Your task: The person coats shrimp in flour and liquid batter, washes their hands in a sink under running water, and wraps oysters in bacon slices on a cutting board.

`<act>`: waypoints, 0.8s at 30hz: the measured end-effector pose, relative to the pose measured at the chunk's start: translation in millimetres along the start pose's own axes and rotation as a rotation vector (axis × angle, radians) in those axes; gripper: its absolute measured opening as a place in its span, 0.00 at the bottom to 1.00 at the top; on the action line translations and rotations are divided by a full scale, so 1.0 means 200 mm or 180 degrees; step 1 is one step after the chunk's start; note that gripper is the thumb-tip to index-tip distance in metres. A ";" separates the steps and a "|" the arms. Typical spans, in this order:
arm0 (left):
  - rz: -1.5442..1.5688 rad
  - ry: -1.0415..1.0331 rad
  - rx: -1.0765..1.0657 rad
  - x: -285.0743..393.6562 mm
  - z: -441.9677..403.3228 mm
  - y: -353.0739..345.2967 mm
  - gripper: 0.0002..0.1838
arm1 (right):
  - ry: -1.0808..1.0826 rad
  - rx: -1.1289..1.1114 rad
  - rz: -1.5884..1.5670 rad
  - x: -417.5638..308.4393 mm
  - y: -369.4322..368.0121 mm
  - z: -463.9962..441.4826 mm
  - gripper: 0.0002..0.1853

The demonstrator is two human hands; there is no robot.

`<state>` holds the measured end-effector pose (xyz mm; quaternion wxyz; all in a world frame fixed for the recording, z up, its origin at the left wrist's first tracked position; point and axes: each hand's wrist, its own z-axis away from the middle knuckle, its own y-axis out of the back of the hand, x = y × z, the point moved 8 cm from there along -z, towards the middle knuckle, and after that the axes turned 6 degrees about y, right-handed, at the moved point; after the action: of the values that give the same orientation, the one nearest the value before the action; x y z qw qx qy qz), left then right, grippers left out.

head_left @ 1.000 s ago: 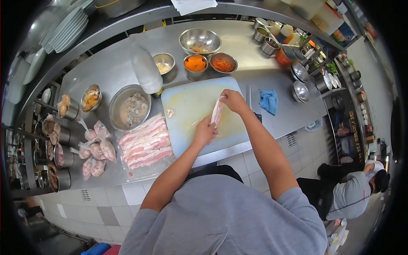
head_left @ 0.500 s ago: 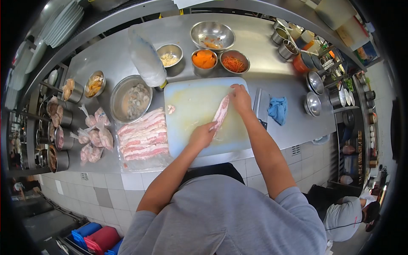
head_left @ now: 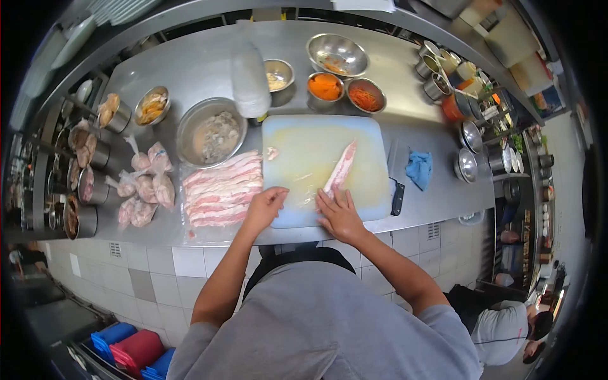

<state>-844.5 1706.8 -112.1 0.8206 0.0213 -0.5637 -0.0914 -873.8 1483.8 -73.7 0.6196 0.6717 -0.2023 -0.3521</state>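
Observation:
A strip of raw bacon [head_left: 343,166] lies slantwise on the white cutting board [head_left: 301,142]. My right hand [head_left: 340,216] rests on its near end, fingers spread and flat. Over the board's near left edge is my left hand [head_left: 267,208], its fingers curled together in a pinch; whatever they may hold is too small to make out. Beside it, on clear plastic, are several overlapping bacon slices [head_left: 223,190]. A small scrap of meat [head_left: 272,153] sits on the board's left side.
A knife [head_left: 398,197] lies right of the board, by a blue cloth [head_left: 418,168]. Behind stand a bottle [head_left: 249,79], sliced carrots [head_left: 325,87], shredded carrots [head_left: 364,99] and a steel bowl [head_left: 212,133]. Bagged meat [head_left: 145,183] is at left. A co-worker [head_left: 503,329] is at lower right.
Both hands have let go of the bacon strip's ends. My left hand moved left to the board's edge; my right hand came down from the far end to the near end.

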 end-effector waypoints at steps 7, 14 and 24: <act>-0.0212 -0.0649 0.1006 -0.11 0.12 0.57 0.12 | -0.0638 0.0098 0.0178 0.31 -0.02 -0.13 0.38; -0.1055 -0.1033 0.1890 -0.14 0.35 0.90 0.10 | -0.0832 0.0086 0.0435 0.39 0.00 -0.14 0.35; -0.1915 -0.1379 0.2874 -0.21 0.47 1.13 0.12 | -0.0963 0.0977 -0.0252 0.18 0.14 -0.49 0.28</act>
<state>-917.5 1941.6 -84.8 0.5342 0.5090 -0.6710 -0.0733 -774.1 1520.8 -56.6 0.4584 0.7051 -0.3177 -0.4380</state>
